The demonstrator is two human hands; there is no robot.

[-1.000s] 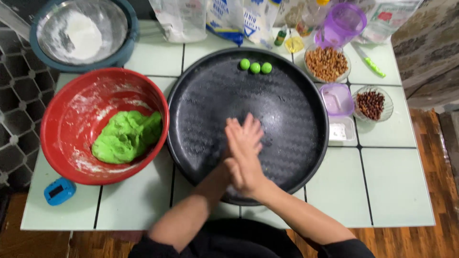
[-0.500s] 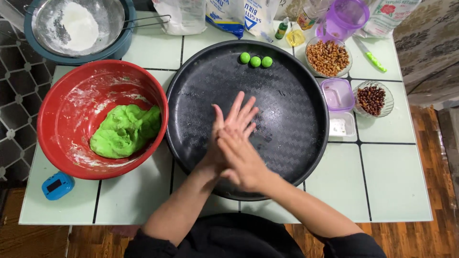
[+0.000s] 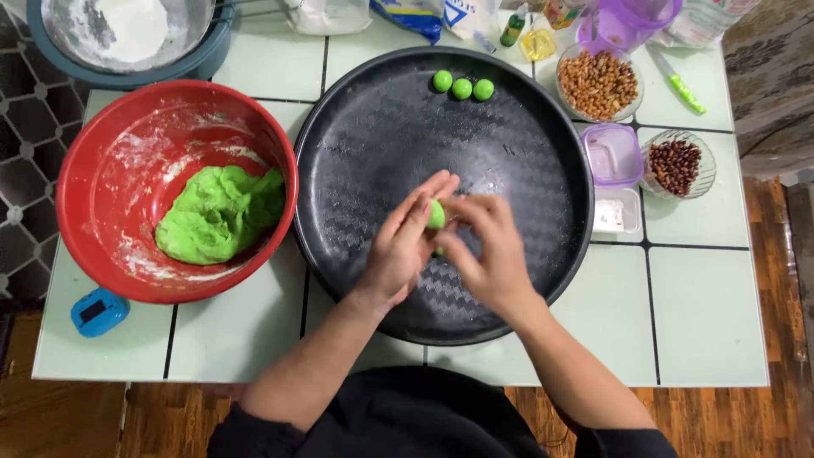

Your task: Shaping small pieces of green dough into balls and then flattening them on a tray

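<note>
Over the middle of a large round black tray (image 3: 365, 153), my left hand (image 3: 405, 244) and my right hand (image 3: 487, 253) meet, both holding a small piece of green dough (image 3: 436, 214) between their fingers. Three green dough balls (image 3: 462, 87) lie in a row at the tray's far edge. To the left, a red bowl (image 3: 102, 170) dusted with flour holds a lump of green dough (image 3: 219, 214).
A grey bowl of flour (image 3: 127, 34) stands at the back left. A blue small device (image 3: 99, 311) lies at the front left. On the right are a bowl of peanuts (image 3: 598, 80), a bowl of red beans (image 3: 676, 164), a purple box (image 3: 613, 154), a green-handled knife (image 3: 681, 82) and a purple jug (image 3: 627, 21).
My palms were pressed flat together, rolling. Now they have parted and the fingertips of both hands hold the green dough piece, which shows between them.
</note>
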